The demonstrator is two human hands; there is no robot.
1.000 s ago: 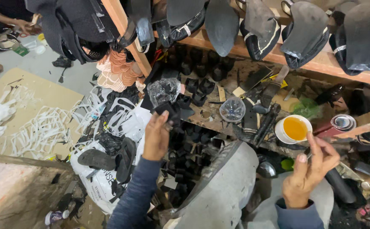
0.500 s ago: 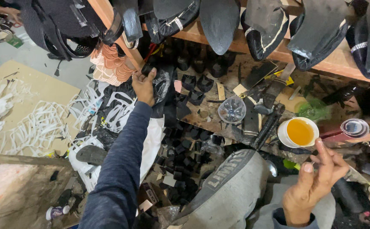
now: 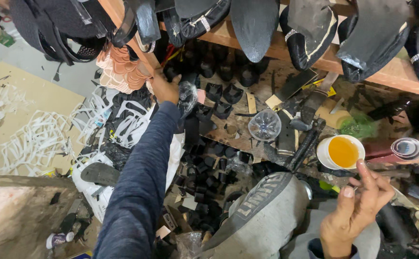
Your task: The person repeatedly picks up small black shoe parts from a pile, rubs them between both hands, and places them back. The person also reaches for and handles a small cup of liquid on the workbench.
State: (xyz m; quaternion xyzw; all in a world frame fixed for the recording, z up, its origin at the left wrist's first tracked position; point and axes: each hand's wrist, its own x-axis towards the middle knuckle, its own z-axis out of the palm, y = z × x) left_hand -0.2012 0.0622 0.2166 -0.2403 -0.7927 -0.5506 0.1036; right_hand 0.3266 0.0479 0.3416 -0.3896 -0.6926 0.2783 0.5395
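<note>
My left hand (image 3: 165, 89) is stretched far forward under the wooden shelf (image 3: 247, 36), fingers closed on a clear plastic bag (image 3: 188, 96) of black heel pieces. Black heel blocks (image 3: 219, 93) lie just past it, and a stack of pinkish soles (image 3: 120, 72) sits to its left. My right hand (image 3: 358, 213) hovers low at the right over my grey-trousered knee (image 3: 267, 216), fingers pinched on a thin stick. A white cup of yellow glue (image 3: 342, 152) stands just above that hand.
Black shoe uppers (image 3: 310, 29) hang along the shelf. A clear plastic bottle base (image 3: 264, 125), dark tools (image 3: 300, 144) and several black heel pieces (image 3: 204, 177) litter the floor. White cut-out strips (image 3: 32, 134) lie on cardboard at left. A white bag (image 3: 99, 192) holds scraps.
My left hand has reached further forward and up with the plastic bag, under the shelf. My right hand has stayed low at the right, shifting only slightly.
</note>
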